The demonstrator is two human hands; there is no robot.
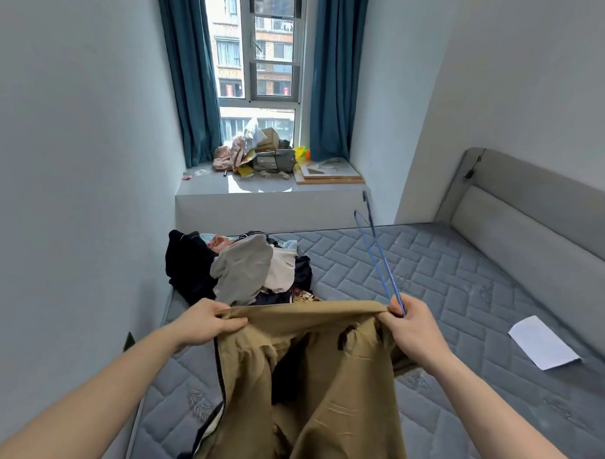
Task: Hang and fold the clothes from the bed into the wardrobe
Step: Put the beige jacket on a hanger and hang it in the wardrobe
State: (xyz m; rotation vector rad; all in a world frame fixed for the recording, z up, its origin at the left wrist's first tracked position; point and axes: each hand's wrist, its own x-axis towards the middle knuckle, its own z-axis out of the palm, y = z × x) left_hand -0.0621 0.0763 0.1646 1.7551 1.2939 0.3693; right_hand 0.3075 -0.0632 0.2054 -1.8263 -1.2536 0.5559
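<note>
Garment: tan garment (309,376) held up over the bed (468,292), top edge stretched between both hands, the rest hanging down toward the mattress.
Left hand: left hand (208,323) fingers curled, pinching the garment's left corner.
Right hand: right hand (412,325) fingers closed on the right corner and, in the same grip, on a blue hanger (377,254) that sticks up and away from the cloth.
Pile: pile (240,269) of dark and pale clothes lies just beyond the garment, near the wall, not yet sorted.
Bed: bare quilted mattress; a white paper (543,342) lies well apart to the right.
Sill: clutter (257,155) under the window.
Wardrobe: not in view.
Risk: the right hand carries two things at once, so shifting the hanger into the garment may let the corner slip and the cloth drop.
Risk: the hanging hem could drag across the pile or bunch, spoiling a clean hang.
</note>
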